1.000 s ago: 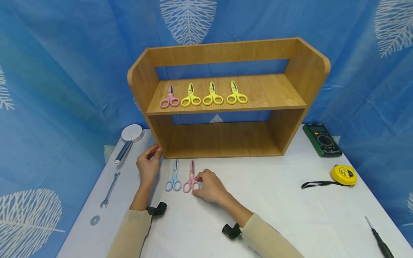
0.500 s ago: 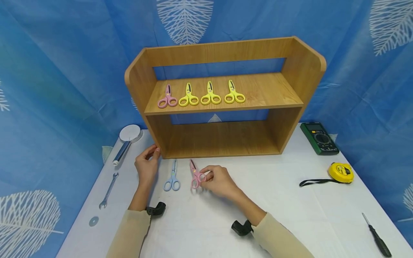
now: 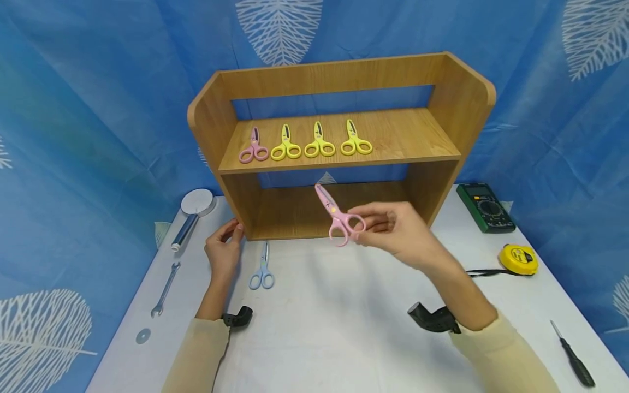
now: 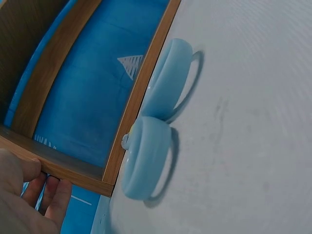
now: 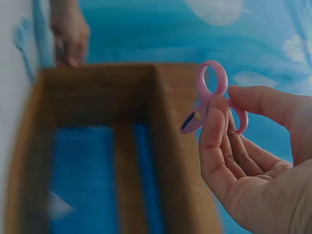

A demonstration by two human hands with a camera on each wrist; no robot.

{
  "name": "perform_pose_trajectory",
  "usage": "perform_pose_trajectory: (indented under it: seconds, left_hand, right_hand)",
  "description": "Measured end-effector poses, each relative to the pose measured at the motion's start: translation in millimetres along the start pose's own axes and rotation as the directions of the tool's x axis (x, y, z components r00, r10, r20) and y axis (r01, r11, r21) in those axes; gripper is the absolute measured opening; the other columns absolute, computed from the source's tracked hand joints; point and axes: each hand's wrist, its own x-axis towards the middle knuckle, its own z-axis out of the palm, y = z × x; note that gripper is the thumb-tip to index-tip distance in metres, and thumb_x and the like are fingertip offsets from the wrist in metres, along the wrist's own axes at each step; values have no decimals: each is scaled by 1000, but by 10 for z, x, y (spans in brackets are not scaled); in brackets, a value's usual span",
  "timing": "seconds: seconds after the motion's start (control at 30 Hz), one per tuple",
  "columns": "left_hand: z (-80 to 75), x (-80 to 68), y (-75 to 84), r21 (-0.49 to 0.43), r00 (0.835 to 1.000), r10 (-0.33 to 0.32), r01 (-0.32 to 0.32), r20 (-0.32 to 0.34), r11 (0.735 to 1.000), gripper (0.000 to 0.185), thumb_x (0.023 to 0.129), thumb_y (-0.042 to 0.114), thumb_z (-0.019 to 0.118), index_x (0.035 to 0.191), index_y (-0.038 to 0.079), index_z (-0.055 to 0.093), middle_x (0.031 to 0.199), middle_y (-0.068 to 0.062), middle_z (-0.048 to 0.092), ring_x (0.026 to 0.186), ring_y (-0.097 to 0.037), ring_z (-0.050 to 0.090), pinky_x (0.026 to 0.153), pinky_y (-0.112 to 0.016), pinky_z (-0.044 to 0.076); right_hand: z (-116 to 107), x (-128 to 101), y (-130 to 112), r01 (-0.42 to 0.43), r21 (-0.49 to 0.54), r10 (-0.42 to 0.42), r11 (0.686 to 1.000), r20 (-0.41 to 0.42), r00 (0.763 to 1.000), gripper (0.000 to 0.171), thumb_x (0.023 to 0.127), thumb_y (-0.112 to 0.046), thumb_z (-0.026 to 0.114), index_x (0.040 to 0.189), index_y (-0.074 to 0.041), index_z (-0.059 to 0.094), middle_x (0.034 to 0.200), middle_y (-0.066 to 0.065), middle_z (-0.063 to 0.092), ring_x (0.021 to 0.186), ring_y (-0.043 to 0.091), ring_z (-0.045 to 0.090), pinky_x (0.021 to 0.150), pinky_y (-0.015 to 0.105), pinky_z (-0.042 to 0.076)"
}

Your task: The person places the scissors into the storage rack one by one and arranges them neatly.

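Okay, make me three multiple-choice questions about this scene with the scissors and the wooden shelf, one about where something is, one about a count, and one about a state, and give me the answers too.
1. Where do the blue scissors lie?
A. on the upper shelf board
B. on the white table in front of the wooden shelf
C. beside the tape measure

2. How many yellow scissors lie on the upper board of the wooden shelf?
A. one
B. three
C. five

3. What state are the pink scissors at the right hand in?
A. held up in the air
B. flat on the table
C. lying on the lower board

Answers: 1 B, the head view shows them on the white table near the left hand. 2 B, three yellow pairs sit in a row beside one pink pair. 3 A, the fingers pinch the handles clear of the table.
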Motion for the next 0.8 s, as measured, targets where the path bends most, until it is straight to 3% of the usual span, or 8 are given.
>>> perform_pose_trajectory:
  seconds: [0.2,0.43,0.63,0.8]
  left_hand:
    - [2,-3,24,6,1000,-6,6,-8,1000,24,95,8,74,117,0,76,110,-23,75,86,1,67,75,-10,57]
    - [0,-6,20,-2,1000,-25,25,7,1000,25,95,7,73,119,0,75,112,-23,75,91,-7,67,76,-11,58]
    - [-1,1,16,7,999,-35,35,14,999,26,96,8,72,121,0,74,115,-23,74,99,-17,67,77,-9,56]
    - [-2,2,0,3,999,-34,34,8,999,26,96,10,73,121,2,75,115,-23,74,96,-11,66,78,-9,56]
  right_hand:
    - [-562,93,-393,-23,-92,6,996,-174,985,45,93,-19,78,135,-9,66,99,5,72,88,17,70,77,22,61]
    - [-1077,455,-408,-92,-168,33,981,-325,945,49,95,-18,75,140,-4,61,92,-6,70,87,10,70,72,17,58]
    - [-1285,724,-272,-223,-250,114,942,-385,916,52,98,-26,71,145,-9,58,97,-4,67,90,12,66,71,17,57]
    - [-1315,874,-193,-272,-293,148,917,-383,912,56,99,-30,70,147,-7,56,99,-1,62,96,15,56,68,18,50]
